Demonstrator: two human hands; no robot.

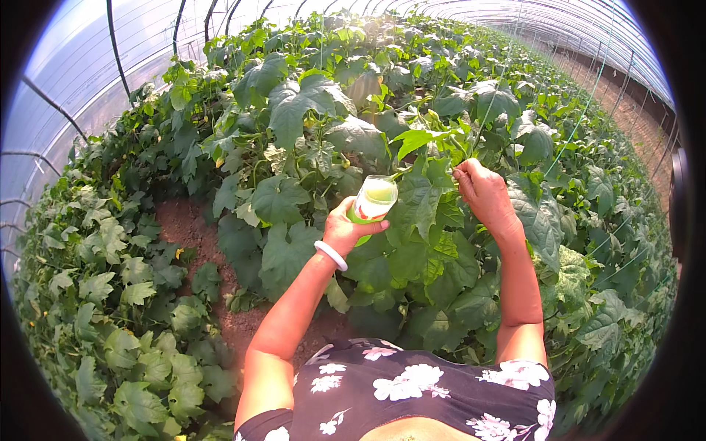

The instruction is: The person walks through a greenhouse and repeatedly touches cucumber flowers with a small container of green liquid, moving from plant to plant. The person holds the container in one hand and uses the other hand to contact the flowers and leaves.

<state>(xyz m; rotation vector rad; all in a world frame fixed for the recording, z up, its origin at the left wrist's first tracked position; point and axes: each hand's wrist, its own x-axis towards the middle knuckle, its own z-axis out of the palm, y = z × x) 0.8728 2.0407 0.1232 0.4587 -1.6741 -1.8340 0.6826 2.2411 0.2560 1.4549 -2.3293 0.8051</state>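
Observation:
My left hand point(345, 227), with a white bangle on its wrist, grips a clear plastic cup point(379, 194) holding pale green liquid. The cup is tilted, its mouth towards the vine leaves, and a red and white marking shows on its side. Beyond it and to its right hangs a large lobed green leaf point(423, 193). My right hand point(484, 190) is raised beside this leaf, thumb and forefinger pinched at a thin vine stem point(455, 170); the fingertips partly hide what they hold. A brighter young leaf point(420, 141) grows just above, near a green twine.
Dense leafy vines fill both sides, with small yellow flowers point(219, 162) among them. Bare brown soil point(187, 231) shows between rows at left. Green twine point(579, 124) runs upward at right. Curved greenhouse ribs point(116, 49) carry plastic film.

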